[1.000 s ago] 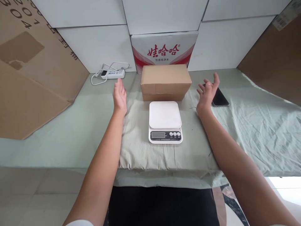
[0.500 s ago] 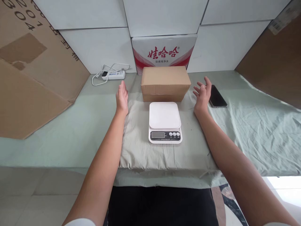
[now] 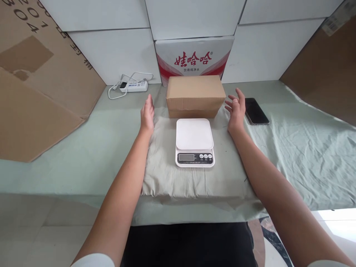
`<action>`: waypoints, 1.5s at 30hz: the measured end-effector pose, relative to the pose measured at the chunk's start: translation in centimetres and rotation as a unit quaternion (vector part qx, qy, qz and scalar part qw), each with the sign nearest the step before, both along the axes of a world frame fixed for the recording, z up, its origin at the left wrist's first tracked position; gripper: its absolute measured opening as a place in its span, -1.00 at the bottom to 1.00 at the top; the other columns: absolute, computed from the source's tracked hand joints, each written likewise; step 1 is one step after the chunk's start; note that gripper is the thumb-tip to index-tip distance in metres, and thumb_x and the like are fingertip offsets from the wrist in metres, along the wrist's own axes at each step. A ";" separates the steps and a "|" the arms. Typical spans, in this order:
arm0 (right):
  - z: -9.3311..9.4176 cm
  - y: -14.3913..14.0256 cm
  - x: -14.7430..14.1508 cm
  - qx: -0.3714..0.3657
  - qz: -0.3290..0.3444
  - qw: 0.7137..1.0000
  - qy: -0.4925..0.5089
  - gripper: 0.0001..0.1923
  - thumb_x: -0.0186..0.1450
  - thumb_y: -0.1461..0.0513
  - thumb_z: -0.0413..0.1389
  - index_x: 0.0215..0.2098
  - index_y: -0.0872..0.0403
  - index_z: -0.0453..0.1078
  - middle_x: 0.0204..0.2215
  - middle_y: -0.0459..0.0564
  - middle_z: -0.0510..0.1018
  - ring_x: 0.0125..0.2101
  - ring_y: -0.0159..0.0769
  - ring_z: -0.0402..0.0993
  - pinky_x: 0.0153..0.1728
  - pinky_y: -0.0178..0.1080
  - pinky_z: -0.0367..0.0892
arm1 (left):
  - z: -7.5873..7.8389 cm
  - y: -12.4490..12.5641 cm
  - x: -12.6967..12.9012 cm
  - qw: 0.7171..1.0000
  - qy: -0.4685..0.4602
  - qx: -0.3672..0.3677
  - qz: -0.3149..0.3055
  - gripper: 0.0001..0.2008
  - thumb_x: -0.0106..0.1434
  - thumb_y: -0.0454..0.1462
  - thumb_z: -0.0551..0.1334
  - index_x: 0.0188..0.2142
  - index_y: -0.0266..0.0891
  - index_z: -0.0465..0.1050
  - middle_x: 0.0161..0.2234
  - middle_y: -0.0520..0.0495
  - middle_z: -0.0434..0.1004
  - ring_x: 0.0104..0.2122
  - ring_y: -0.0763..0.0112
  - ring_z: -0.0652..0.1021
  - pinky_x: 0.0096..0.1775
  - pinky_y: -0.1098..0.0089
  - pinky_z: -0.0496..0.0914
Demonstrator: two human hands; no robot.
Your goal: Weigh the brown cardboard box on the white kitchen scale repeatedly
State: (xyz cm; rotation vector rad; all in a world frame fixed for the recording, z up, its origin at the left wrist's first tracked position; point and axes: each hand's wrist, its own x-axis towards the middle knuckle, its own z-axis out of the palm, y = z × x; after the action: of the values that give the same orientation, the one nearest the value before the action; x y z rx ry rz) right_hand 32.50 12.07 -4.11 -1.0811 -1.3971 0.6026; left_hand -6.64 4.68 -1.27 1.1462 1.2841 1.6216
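Note:
A closed brown cardboard box (image 3: pixel 195 94) rests on the green cloth, just behind a white kitchen scale (image 3: pixel 194 141) whose display faces me. My left hand (image 3: pixel 147 114) is open, palm turned inward, a short way left of the box. My right hand (image 3: pixel 236 110) is open too, fingers spread, close to the box's right end. Neither hand touches the box, and both hold nothing.
A black phone (image 3: pixel 256 111) lies flat right of my right hand. A white power strip (image 3: pixel 133 86) with its cord sits at the back left. A red-and-white printed carton (image 3: pixel 194 57) stands behind the box. Large cardboard sheets (image 3: pixel 39 85) lean at both sides.
Both hands have moved inward toward the two ends of the brown box, and the right hand has come off the phone's area. Box and scale have not moved.

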 end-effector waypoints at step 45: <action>0.6 -1.7 -1.7 -0.026 0.148 0.989 -0.012 0.03 0.45 -0.50 0.05 0.72 -0.34 0.07 0.62 0.01 0.41 0.54 0.15 0.42 0.45 0.26 0.55 | 0.2 -1.7 4.8 0.994 0.048 0.008 -0.097 0.05 0.35 0.55 0.11 0.52 -0.04 0.48 0.66 -0.11 0.33 0.72 -0.11 0.20 0.67 0.00 0.18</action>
State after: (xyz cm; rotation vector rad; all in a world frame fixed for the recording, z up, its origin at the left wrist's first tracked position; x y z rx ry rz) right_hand 30.76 10.35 -3.52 -0.9299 -1.5850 0.8463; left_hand -1.83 3.02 -1.08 1.3283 1.1815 1.4519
